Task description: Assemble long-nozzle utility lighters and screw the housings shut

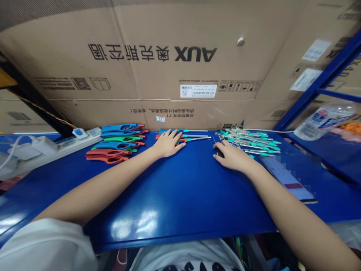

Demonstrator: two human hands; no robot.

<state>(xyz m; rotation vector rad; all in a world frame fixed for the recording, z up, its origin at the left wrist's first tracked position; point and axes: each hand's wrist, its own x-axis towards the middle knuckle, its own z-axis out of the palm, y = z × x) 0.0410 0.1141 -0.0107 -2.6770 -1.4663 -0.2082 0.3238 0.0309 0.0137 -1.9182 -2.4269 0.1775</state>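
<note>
My left hand lies with its fingers spread over a few lighters with long metal tubes at the back middle of the blue table. My right hand is curled around a small black tool with a thin tip pointing up and away. Just beyond it is a pile of metal tubes with teal ends. Left of my left hand, blue, green and red lighter handles lie stacked in a row.
A phone lies on the blue table at the right. A white power strip with plugs runs along the left. A plastic bottle lies at the far right. Printed cardboard stands behind the table.
</note>
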